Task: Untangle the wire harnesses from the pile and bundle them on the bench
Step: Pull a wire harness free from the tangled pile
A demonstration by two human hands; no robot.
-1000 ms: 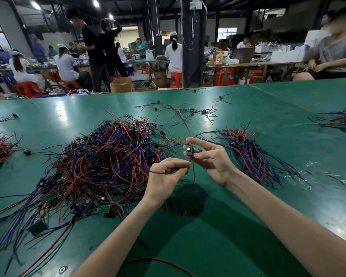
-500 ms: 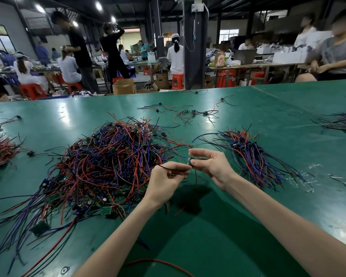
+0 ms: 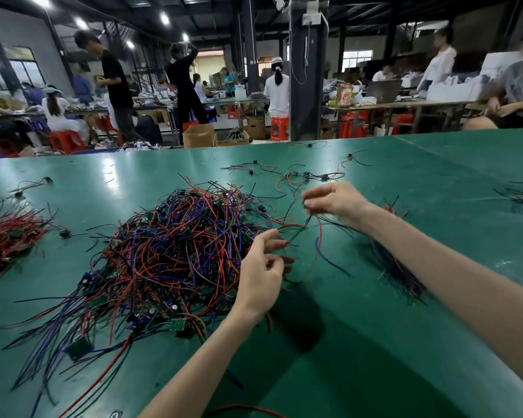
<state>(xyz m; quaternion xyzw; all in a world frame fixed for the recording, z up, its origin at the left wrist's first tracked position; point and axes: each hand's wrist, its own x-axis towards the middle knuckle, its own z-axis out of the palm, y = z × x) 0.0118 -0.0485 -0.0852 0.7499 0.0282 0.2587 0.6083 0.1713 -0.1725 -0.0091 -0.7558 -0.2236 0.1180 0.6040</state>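
Head: right hand [image 3: 335, 203] lifted harness [image 3: 318, 236] away.

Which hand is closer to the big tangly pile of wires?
Left. The left hand is at the right edge of the tangled red-and-blue wire pile; the right hand is farther right.

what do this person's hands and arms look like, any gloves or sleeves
Both are bare. The left hand and right hand wear no gloves, and no ring shows, though the right hand is blurred. The left forearm and right forearm are uncovered up to the frame edge: no sleeve, watch or wristband in view.
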